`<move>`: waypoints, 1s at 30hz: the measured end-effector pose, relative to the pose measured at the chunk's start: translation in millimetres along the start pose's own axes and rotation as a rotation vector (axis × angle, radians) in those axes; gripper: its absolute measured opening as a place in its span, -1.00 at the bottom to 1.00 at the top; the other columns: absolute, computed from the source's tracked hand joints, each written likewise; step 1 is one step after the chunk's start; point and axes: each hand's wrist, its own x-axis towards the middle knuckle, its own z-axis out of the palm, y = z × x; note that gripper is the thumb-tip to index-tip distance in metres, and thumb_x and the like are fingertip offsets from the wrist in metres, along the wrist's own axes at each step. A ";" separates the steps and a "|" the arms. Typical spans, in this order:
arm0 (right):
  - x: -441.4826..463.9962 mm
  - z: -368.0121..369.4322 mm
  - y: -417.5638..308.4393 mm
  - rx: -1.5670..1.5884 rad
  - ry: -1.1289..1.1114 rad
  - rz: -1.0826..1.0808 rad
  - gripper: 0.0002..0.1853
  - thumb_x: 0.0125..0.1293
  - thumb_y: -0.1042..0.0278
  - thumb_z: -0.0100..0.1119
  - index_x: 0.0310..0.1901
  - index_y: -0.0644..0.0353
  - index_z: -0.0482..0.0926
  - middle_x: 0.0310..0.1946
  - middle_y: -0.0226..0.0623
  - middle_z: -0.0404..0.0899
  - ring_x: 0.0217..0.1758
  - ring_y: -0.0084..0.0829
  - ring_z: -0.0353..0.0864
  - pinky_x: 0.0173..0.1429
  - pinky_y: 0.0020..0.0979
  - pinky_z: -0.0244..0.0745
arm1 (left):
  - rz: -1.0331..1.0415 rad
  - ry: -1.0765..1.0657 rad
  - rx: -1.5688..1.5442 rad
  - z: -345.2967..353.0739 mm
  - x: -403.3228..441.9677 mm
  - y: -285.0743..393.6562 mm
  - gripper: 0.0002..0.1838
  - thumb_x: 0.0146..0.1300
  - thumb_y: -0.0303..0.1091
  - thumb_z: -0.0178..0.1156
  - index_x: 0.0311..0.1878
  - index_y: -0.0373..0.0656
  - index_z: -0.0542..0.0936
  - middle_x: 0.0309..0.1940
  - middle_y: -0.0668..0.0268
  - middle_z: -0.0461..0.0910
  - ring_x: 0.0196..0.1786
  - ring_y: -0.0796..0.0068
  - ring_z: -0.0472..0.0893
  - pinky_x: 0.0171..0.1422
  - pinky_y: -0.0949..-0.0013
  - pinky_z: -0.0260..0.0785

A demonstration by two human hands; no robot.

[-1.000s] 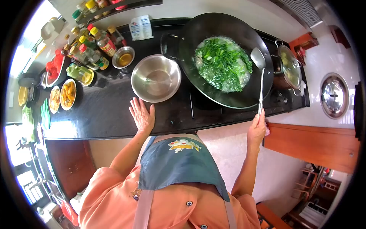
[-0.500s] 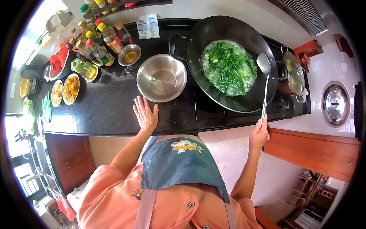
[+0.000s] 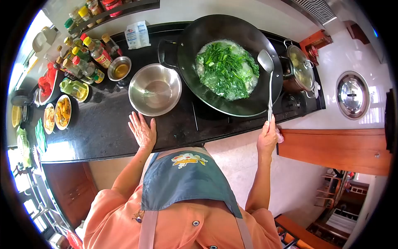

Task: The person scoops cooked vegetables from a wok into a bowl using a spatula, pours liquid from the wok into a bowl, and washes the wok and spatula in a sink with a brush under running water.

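Observation:
My left hand [image 3: 143,132] rests flat on the black counter [image 3: 95,124] with its fingers spread, just below a steel bowl [image 3: 155,89] that holds a little clear liquid. In my right hand [image 3: 267,138] is the handle of a long metal ladle [image 3: 265,61]. The ladle's head lies over the right inner side of a large black wok [image 3: 224,25], apart from the food. Green leafy vegetables [image 3: 226,68] sit in bubbling liquid in the wok.
A small bowl of brown liquid [image 3: 120,69], several bottles [image 3: 97,53] and a white packet [image 3: 137,35] stand behind the steel bowl. Two food dishes [image 3: 63,112] are at the left. A lidded pot [image 3: 300,68] stands right of the wok; a steel lid [image 3: 352,95] is further right.
The view has shifted, so the counter's things appear further left. My left hand stays flat on the counter, and my right hand still holds the ladle at the wok's right side.

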 end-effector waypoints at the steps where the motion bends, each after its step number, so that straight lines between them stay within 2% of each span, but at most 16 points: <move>1: -0.8 0.8 3.6 0.004 0.012 0.019 -0.56 0.53 0.25 -0.06 0.37 0.16 0.40 -0.15 0.12 0.66 -0.17 0.07 0.66 -0.11 -0.08 0.50 | -0.018 -0.004 0.007 -2.2 0.6 0.4 -0.21 0.39 0.03 0.11 0.47 -0.40 0.23 0.53 -0.15 0.06 0.60 -0.13 -0.01 0.64 -0.12 -0.26; 4: -2.6 10.9 10.7 0.059 0.026 0.025 -0.55 0.55 0.23 -0.07 0.38 0.17 0.39 -0.12 0.11 0.66 -0.16 -0.02 0.66 -0.10 -0.14 0.50 | 0.001 0.055 0.009 -7.6 0.0 0.5 -0.24 0.33 0.00 0.20 0.43 -0.33 0.29 0.51 -0.12 0.13 0.58 -0.13 0.06 0.63 -0.11 -0.18; 7: -1.4 12.0 19.5 0.096 -0.033 0.094 -0.54 0.56 0.22 -0.07 0.39 0.19 0.39 -0.11 0.09 0.67 -0.16 -0.05 0.67 -0.07 -0.17 0.51 | -0.025 0.011 -0.017 -10.7 1.3 -2.2 -0.20 0.32 0.01 0.19 0.44 -0.37 0.26 0.52 -0.14 0.09 0.60 -0.13 0.00 0.64 -0.12 -0.21; 9: -0.2 14.2 26.4 0.008 -0.009 0.028 -0.55 0.56 0.23 -0.06 0.38 0.21 0.40 -0.07 0.12 0.66 -0.11 -0.03 0.67 -0.04 -0.18 0.51 | -0.030 0.030 -0.072 -6.4 0.7 -5.4 -0.19 0.33 0.02 0.17 0.45 -0.39 0.24 0.53 -0.15 0.07 0.61 -0.12 -0.03 0.65 -0.11 -0.25; 11: -1.9 10.3 17.5 0.054 0.047 -0.084 -0.56 0.56 0.24 -0.07 0.37 0.21 0.41 -0.03 0.14 0.65 -0.05 0.01 0.67 -0.01 -0.18 0.50 | -0.035 0.016 -0.076 -7.9 1.4 -5.6 -0.20 0.35 0.04 0.14 0.45 -0.39 0.25 0.53 -0.15 0.07 0.62 -0.10 -0.04 0.66 -0.10 -0.25; 15: 0.4 0.9 8.1 -0.051 -0.108 0.093 -0.55 0.57 0.21 -0.12 0.36 0.24 0.41 0.08 0.19 0.60 0.09 0.15 0.61 0.10 -0.09 0.47 | -0.046 -0.015 -0.074 -14.4 1.7 -6.9 -0.19 0.37 0.09 0.08 0.46 -0.38 0.24 0.53 -0.14 0.06 0.61 -0.08 -0.02 0.66 -0.07 -0.25; 16: 0.8 6.1 19.1 -0.004 -0.062 0.004 -0.55 0.58 0.22 -0.15 0.36 0.23 0.41 0.11 0.19 0.58 0.12 0.16 0.59 0.12 -0.10 0.47 | -0.046 -0.011 -0.072 -13.7 1.2 -7.4 -0.19 0.38 0.09 0.07 0.47 -0.38 0.24 0.54 -0.14 0.06 0.62 -0.08 -0.03 0.66 -0.07 -0.26; 22: 0.5 9.9 22.8 0.027 -0.012 -0.080 -0.54 0.58 0.21 -0.16 0.37 0.27 0.39 0.13 0.18 0.57 0.13 0.15 0.59 0.13 -0.13 0.46 | -0.055 -0.008 -0.083 -8.2 0.5 -11.2 -0.19 0.40 0.13 0.03 0.48 -0.34 0.23 0.55 -0.11 0.03 0.63 -0.03 -0.04 0.67 -0.07 -0.27; 25: -1.4 1.5 4.0 0.003 -0.053 -0.028 -0.53 0.59 0.21 -0.17 0.37 0.28 0.39 0.12 0.19 0.58 0.09 0.16 0.60 0.09 -0.11 0.46 | -0.053 -0.026 -0.075 -9.7 0.5 -11.4 -0.18 0.41 0.15 0.00 0.48 -0.35 0.22 0.56 -0.11 0.02 0.63 -0.03 -0.05 0.67 -0.07 -0.28; 28: -1.0 8.5 14.8 0.015 0.027 -0.141 -0.53 0.58 0.20 -0.18 0.37 0.27 0.39 0.07 0.20 0.60 0.03 0.16 0.61 0.04 -0.08 0.46 | -0.051 -0.017 -0.077 -10.5 0.0 -11.5 -0.19 0.41 0.14 0.01 0.48 -0.35 0.22 0.55 -0.11 0.03 0.63 -0.03 -0.05 0.67 -0.08 -0.28; 30: -1.5 5.9 11.4 -0.007 0.018 -0.120 -0.53 0.58 0.19 -0.17 0.38 0.25 0.39 0.06 0.20 0.60 0.01 0.16 0.62 0.02 -0.09 0.46 | -0.052 -0.004 -0.084 -10.3 0.1 -11.4 -0.20 0.40 0.12 0.03 0.48 -0.34 0.23 0.54 -0.11 0.05 0.63 -0.03 -0.04 0.67 -0.07 -0.28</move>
